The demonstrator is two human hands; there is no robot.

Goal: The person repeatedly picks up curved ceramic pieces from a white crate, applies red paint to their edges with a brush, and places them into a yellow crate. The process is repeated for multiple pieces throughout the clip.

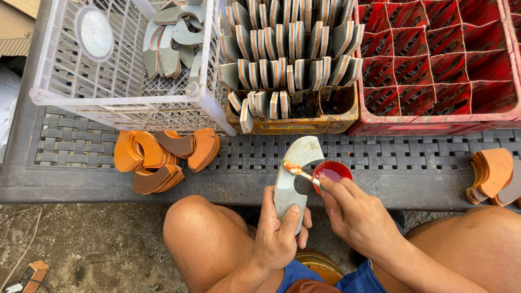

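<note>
My left hand (281, 228) grips the lower end of a grey curved sole-shaped piece (293, 173) and holds it upright over the table edge. My right hand (355, 211) pinches a small brush (302, 172) whose orange-wet tip touches the piece's inner curve. Just behind the brush sits a small red cup (332, 172) of glue or paint on the table. My bare knees frame both hands.
The dark woven-pattern plastic table (380, 163) carries piles of orange pieces at the left (163, 154) and the right (494, 173). Behind stand a white basket (119, 92) with grey pieces, a yellow crate (293, 122) packed with upright pieces, and a red divided crate (439, 65).
</note>
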